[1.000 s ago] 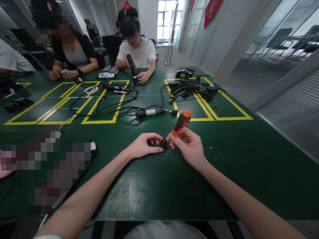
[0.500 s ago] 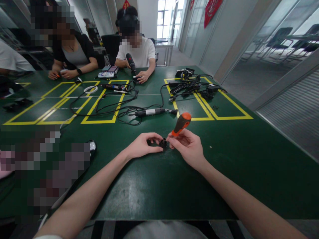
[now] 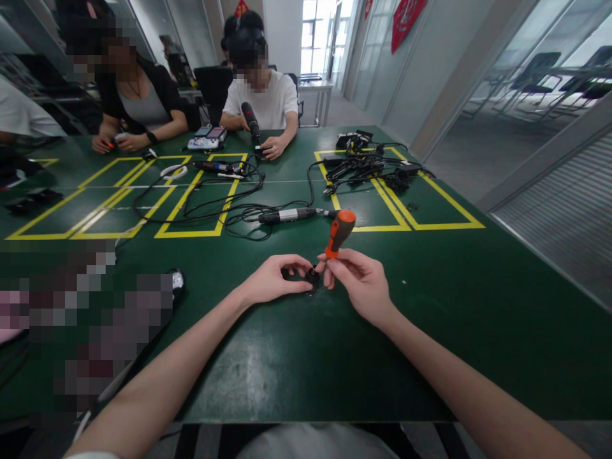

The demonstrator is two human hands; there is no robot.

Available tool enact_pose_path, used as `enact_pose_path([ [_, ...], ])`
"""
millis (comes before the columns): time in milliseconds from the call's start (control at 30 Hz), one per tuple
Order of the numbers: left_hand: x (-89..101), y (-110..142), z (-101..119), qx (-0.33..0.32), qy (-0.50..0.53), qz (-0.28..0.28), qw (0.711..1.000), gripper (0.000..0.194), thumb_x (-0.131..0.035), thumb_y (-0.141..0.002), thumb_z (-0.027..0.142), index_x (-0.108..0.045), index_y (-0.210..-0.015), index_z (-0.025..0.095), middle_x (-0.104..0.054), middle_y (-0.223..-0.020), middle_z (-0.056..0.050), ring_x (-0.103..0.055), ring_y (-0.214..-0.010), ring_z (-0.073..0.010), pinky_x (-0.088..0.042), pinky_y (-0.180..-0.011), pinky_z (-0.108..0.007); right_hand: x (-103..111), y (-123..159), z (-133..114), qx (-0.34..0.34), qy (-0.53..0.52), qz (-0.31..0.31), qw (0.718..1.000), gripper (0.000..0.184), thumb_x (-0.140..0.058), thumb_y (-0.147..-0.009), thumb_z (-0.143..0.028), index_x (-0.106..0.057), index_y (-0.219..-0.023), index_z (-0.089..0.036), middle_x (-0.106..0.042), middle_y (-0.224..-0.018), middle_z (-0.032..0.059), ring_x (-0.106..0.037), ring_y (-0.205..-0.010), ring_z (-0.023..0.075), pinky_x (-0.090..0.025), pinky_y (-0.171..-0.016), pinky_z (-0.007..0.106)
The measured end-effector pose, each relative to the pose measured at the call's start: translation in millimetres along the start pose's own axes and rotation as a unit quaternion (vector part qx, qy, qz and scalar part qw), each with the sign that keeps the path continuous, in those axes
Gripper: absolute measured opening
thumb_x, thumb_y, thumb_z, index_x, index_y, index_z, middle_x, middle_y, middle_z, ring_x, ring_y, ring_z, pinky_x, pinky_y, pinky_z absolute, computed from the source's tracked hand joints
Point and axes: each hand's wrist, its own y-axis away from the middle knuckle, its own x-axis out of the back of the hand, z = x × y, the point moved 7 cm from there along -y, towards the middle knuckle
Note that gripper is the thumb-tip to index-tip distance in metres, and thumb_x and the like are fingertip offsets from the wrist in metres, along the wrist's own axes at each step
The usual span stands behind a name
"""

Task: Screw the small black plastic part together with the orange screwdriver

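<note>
Screwdriver (image 3: 341,233), orange and dark gray, tilts handle-up in the right hand's (image 3: 361,280) closed fingers, just beside a small black cylindrical part (image 3: 312,275). Left of that part, the left hand (image 3: 275,278) curls around it, thumb and fingertips holding it on the green table (image 3: 382,376). Beyond the part lies a gray-and-black corded rotary tool (image 3: 291,215); farther right, tangled black cables (image 3: 358,167).
</note>
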Motion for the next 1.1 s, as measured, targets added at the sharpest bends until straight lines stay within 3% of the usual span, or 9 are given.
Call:
enact_pose_path([
  [133,0.5,0,0,0.007,-0.004,0.000,1.000,0.035,-0.083,-0.072,0.032,-0.077,-0.104,0.017,-0.075,-0.090,-0.002,-0.062,-0.081,-0.0162,-0.045,-0.075,-0.028,1,1,3,-0.011,-0.020,0.020,1.000,0.033,-0.077,-0.088,-0.051,-0.069,-0.098,-0.021,-0.075,-0.076,0.0028,-0.064,-0.054,0.0135,-0.059,-0.053,0.029],
  [467,-0.4,0,-2,-0.004,0.013,0.002,1.000,0.033,-0.084,-0.073,0.028,-0.077,-0.104,0.017,-0.075,-0.092,-0.003,-0.063,-0.081,-0.0158,-0.047,-0.077,-0.028,2,-1,-2,0.004,0.005,0.031,0.999,0.031,-0.078,-0.087,-0.049,-0.065,-0.081,-0.022,-0.065,-0.071,-0.0008,-0.058,-0.052,0.0118,-0.051,-0.048,0.026],
  [700,-0.1,0,-2,0.000,0.008,0.003,1.000,0.035,-0.085,-0.072,0.029,-0.077,-0.104,0.016,-0.074,-0.089,-0.002,-0.063,-0.081,-0.0154,-0.046,-0.075,-0.027,-2,-2,4,-0.004,-0.041,0.018,0.999,0.032,-0.070,-0.092,-0.053,-0.064,-0.099,-0.022,-0.070,-0.073,-0.0004,-0.059,-0.051,0.0115,-0.050,-0.048,0.025],
  [833,0.0,-1,-2,0.011,0.007,0.003,1.000,0.036,-0.085,-0.071,0.029,-0.077,-0.104,0.016,-0.075,-0.090,-0.002,-0.062,-0.081,-0.0157,-0.046,-0.075,-0.027,-1,-1,2,-0.002,-0.036,0.028,0.999,0.033,-0.073,-0.091,-0.052,-0.055,-0.087,-0.024,-0.069,-0.069,-0.0024,-0.058,-0.049,0.0111,-0.049,-0.047,0.024],
  [1100,0.6,0,-4,0.013,-0.003,0.004,1.000,0.035,-0.085,-0.073,0.029,-0.077,-0.105,0.017,-0.076,-0.092,-0.003,-0.063,-0.081,-0.0161,-0.047,-0.076,-0.028,0,-1,-8,0.010,0.038,0.025,0.999,0.035,-0.079,-0.084,-0.053,-0.065,-0.075,-0.022,-0.063,-0.065,-0.0012,-0.057,-0.049,0.0127,-0.051,-0.046,0.028],
])
